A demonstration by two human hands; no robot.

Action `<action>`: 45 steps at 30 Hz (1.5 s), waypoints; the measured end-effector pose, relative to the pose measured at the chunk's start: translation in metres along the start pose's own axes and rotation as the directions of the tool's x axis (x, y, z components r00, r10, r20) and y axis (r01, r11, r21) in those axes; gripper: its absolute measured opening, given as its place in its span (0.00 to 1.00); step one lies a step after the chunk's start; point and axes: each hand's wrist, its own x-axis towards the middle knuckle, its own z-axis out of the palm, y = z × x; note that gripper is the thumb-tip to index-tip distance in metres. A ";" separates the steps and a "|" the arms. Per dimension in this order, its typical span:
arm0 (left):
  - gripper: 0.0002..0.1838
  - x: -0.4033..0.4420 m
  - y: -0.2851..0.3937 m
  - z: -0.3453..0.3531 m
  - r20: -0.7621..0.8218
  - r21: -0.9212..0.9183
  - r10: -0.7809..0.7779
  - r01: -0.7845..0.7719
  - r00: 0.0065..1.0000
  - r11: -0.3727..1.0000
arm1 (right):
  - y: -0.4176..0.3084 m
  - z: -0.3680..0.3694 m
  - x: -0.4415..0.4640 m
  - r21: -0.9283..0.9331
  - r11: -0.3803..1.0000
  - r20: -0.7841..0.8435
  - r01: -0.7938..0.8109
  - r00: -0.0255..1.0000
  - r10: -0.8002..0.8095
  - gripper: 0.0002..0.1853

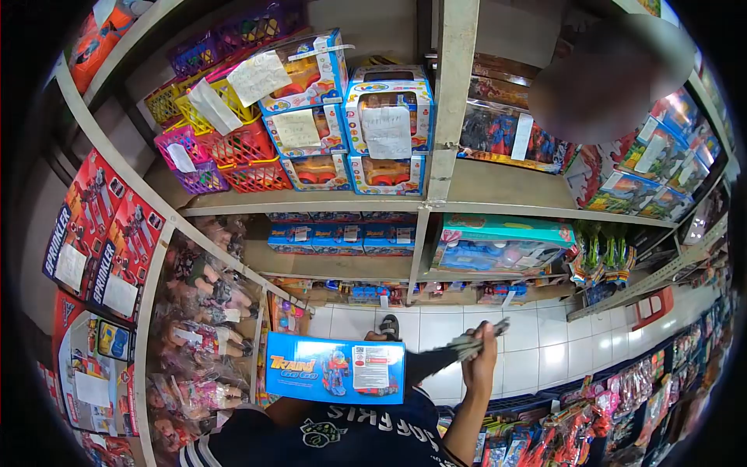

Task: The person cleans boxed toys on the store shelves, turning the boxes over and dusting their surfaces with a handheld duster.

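A pale grey metal shelving unit (455, 93) spans the view above a white tiled floor (576, 335). Its lower right bay holds a turquoise rectangular window box (506, 243); the lower left bay holds a row of blue cardboard boxes (341, 239).

A blue rectangular carton with orange "Train" lettering (335, 369) sits in front of the wearer's dark shirt (366, 428), off the shelves. The left forearm (288, 409) passes beneath it. The carton covers most or all of the left hand; finger state cannot be determined.

The right hand (482, 358) closes its fingers around a thin grey bundle (464, 342), material unclear, apart from the carton.

Caution: off-centre left support may let the carton tip. The occupied right hand may catch it late. A slack right grip may drop the bundle.
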 end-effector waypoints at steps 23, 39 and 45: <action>0.33 -0.067 0.040 -0.013 0.009 -0.004 0.108 -0.108 0.994 0.994 | 0.043 0.070 0.012 -0.210 0.975 0.011 -0.070 0.997 0.074 0.21; 0.32 -0.160 0.090 -0.033 0.038 -0.058 0.176 -0.174 0.984 0.983 | 0.101 0.216 -0.021 -0.175 0.973 0.299 -0.148 0.934 0.195 0.21; 0.31 -0.257 0.002 -0.062 -0.096 -0.202 0.300 -0.314 0.949 0.928 | 0.151 0.220 -0.059 -0.176 0.968 0.232 -0.180 0.948 0.219 0.19</action>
